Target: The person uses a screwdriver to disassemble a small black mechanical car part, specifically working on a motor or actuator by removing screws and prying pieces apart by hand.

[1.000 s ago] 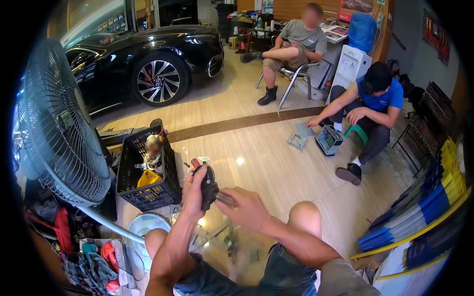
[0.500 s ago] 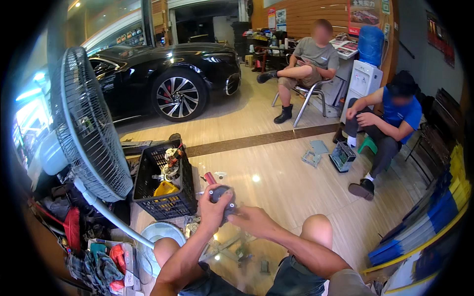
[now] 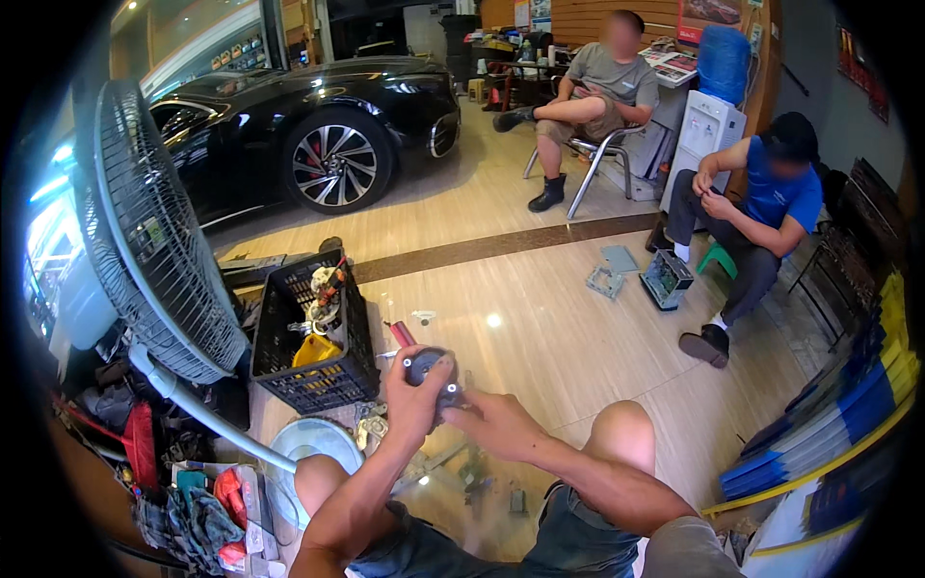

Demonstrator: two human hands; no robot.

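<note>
Right of the black crate (image 3: 360,332), your left fingers (image 3: 437,376) pinch a dark part (image 3: 421,363); your right fingers (image 3: 463,416) touch it, grip unclear.

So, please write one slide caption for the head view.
Left hand grips a dark part, right hand at its edge; black crate and black car beyond.

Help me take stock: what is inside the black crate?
The black crate holds a yellow piece and, behind it, a cluster of pale and reddish parts. Whatever lies beneath them is covered.
</note>
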